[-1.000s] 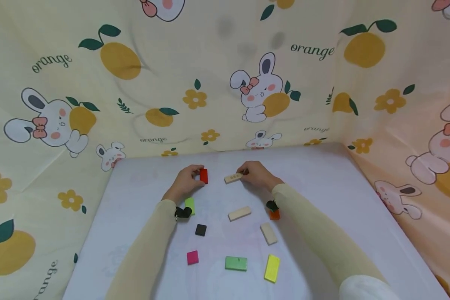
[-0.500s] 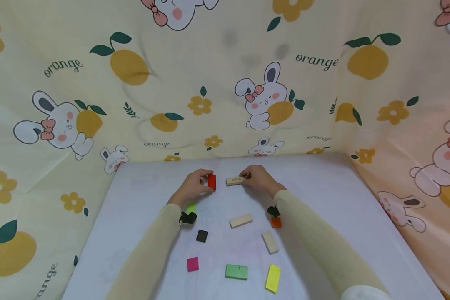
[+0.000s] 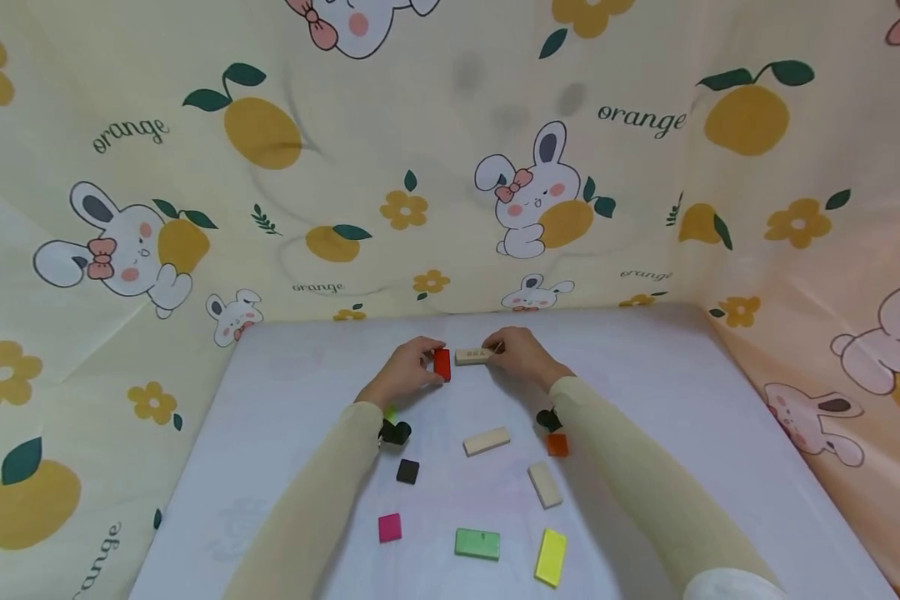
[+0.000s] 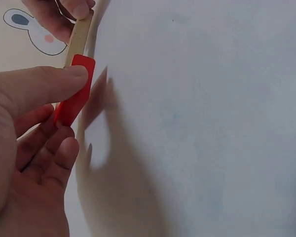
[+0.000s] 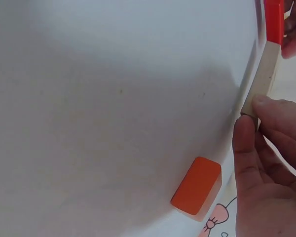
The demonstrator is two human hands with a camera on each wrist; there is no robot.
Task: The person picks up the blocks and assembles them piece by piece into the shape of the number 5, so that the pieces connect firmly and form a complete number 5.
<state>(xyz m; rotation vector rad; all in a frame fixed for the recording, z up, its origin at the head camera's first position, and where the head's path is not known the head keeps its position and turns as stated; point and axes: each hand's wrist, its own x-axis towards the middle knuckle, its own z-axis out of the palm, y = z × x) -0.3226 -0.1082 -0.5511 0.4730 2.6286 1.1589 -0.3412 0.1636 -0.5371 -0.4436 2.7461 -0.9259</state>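
- Here we are, upper middle of the head view: the left hand [image 3: 403, 372] has the red block [image 3: 442, 365] pinched by its ends between thumb and fingers.
- Right next to it, we see the right hand [image 3: 523, 354] with its thumb and fingers pinching the right end of a marked wooden block [image 3: 472, 357].
- Red block and marked wooden block sit end by side, just beside each other, and we spot a thin gap between them.
- Below centre, we have a plain wooden block [image 3: 487, 441], and a second wooden block [image 3: 545, 485] slanting lower right of it.
- An orange block [image 3: 557, 445] peeks out by the right sleeve [image 3: 630, 467]; a lime block [image 3: 391, 413] is mostly hidden behind the left wrist.
- Lower middle, we count a black block [image 3: 408, 472], a magenta block [image 3: 390, 527], a green block [image 3: 477, 543] and a yellow block [image 3: 551, 557], all on the white table [image 3: 645, 367].
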